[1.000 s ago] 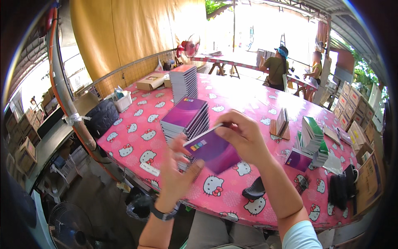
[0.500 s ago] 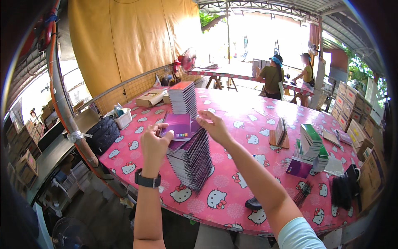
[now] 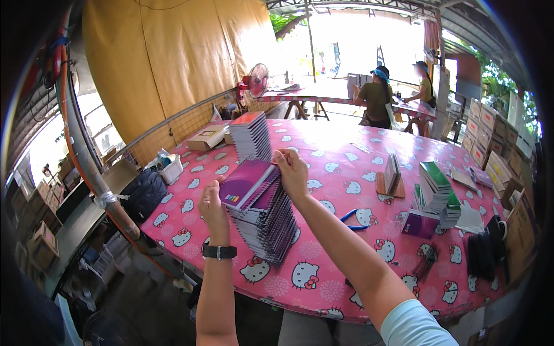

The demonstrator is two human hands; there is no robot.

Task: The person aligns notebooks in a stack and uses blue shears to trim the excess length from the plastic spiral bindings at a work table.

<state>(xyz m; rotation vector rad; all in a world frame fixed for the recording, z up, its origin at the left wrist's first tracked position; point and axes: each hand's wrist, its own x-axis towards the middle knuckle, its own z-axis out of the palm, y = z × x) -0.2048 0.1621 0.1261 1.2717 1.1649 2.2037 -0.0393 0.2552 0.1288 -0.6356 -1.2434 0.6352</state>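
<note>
A purple spiral-bound notebook (image 3: 247,179) lies tilted on top of a tall stack of spiral notebooks (image 3: 257,228), its bound edge toward the right. My right hand (image 3: 293,176) pinches its upper right corner. My left hand (image 3: 214,207), with a dark watch on the wrist, rests against the notebook's left edge, fingers raised and not wrapped around it. The stack leans slightly, with black coils along its right side. Behind it stands another notebook stack (image 3: 252,138) with an orange top cover.
A pink patterned cloth (image 3: 329,265) covers the table. To the right are blue-handled pliers (image 3: 352,221), a wooden stand (image 3: 390,184), green notebooks (image 3: 434,187), a purple notebook (image 3: 419,224) and black coils (image 3: 485,251). A carton (image 3: 206,137) lies back left. Two people work at a far table.
The purple notebook has turned and come down onto the stack. My right hand has closed on its corner; my left hand has loosened its hold. The blue-handled pliers have come into sight.
</note>
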